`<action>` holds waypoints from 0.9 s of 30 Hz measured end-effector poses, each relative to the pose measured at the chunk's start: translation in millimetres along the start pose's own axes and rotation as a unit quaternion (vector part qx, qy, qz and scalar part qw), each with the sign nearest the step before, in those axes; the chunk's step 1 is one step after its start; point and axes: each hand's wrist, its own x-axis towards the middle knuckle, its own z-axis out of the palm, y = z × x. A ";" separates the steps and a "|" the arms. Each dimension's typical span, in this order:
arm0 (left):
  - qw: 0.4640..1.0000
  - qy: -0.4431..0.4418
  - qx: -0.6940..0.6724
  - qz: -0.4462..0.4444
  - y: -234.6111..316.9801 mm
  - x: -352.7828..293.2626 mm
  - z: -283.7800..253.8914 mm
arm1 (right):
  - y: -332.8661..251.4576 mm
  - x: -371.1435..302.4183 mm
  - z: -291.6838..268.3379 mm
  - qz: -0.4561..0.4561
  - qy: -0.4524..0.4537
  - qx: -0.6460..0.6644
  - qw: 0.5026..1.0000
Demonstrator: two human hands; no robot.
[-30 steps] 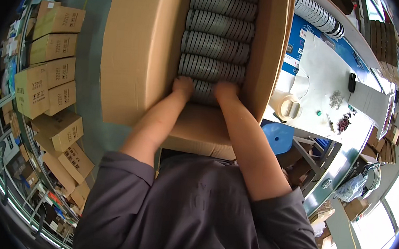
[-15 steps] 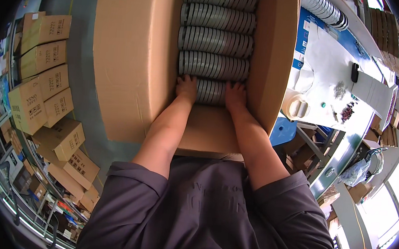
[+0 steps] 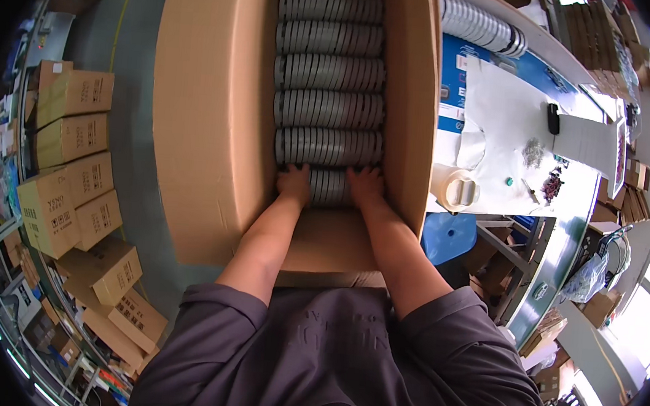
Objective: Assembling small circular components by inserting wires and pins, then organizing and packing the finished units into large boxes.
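Note:
A large open cardboard box [image 3: 198, 117] stands in front of me, packed with several rows of thin grey discs [image 3: 328, 110] standing on edge. Both my arms reach down into its near end. At the left end of the nearest disc row [image 3: 328, 187], my left hand [image 3: 294, 185] is closed over the discs. My right hand [image 3: 364, 186] grips the same row from its right end. Between the two hands the middle discs show, and my fingers partly cover the outer ones. The row lies against the one behind it, near the box's front wall [image 3: 328, 241].
On the right, a workbench [image 3: 498, 140] carries another row of discs [image 3: 482, 24], a beige container [image 3: 457, 190], a black object [image 3: 552, 119] and small parts. A blue stool [image 3: 448, 239] stands below. Stacked cartons [image 3: 77, 153] line the left side.
The view has shifted, so the box and bench sit lower and further left in it. Both hands are still at the ends of the nearest disc row.

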 end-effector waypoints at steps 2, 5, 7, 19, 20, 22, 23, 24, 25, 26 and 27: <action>1.000 0.001 0.002 -0.001 -0.8 -7.9 -13.6 | -4.1 -1.8 -7.7 0.008 -0.005 0.022 1.000; 0.999 -0.026 0.018 0.012 -0.4 -21.8 -41.9 | -3.3 -0.1 -18.2 0.035 0.030 0.059 0.997; 0.999 -0.033 0.018 0.017 -1.1 -31.3 -63.8 | -2.9 -0.3 -32.5 0.047 0.049 0.074 0.995; 0.988 0.118 -0.003 0.100 -32.0 -199.2 -194.6 | 5.5 -137.7 -238.7 -0.137 0.023 0.019 0.990; 0.978 0.174 -0.016 0.118 -34.0 -211.3 -201.7 | 6.9 -154.5 -251.1 -0.125 0.063 0.055 0.989; 0.961 0.247 -0.037 0.115 -33.8 -254.0 -219.9 | 8.4 -184.5 -278.1 -0.117 0.102 0.091 0.984; 0.959 0.265 -0.046 0.094 -32.0 -282.0 -229.6 | 8.6 -199.7 -290.2 -0.134 0.175 0.095 0.971; 0.960 0.262 -0.044 0.091 -31.9 -305.8 -240.1 | 10.1 -214.7 -299.8 -0.146 0.246 0.101 0.953; 0.939 0.330 -0.036 0.095 -31.1 -327.8 -251.0 | 12.6 -227.1 -309.9 -0.159 0.314 0.107 0.930; 0.912 0.396 -0.026 0.105 -24.3 -340.8 -263.1 | 20.5 -236.9 -321.3 -0.163 0.382 0.112 0.903; 0.913 0.392 -0.023 0.111 -10.6 -345.7 -276.5 | 36.8 -241.6 -333.2 -0.168 0.412 0.114 0.888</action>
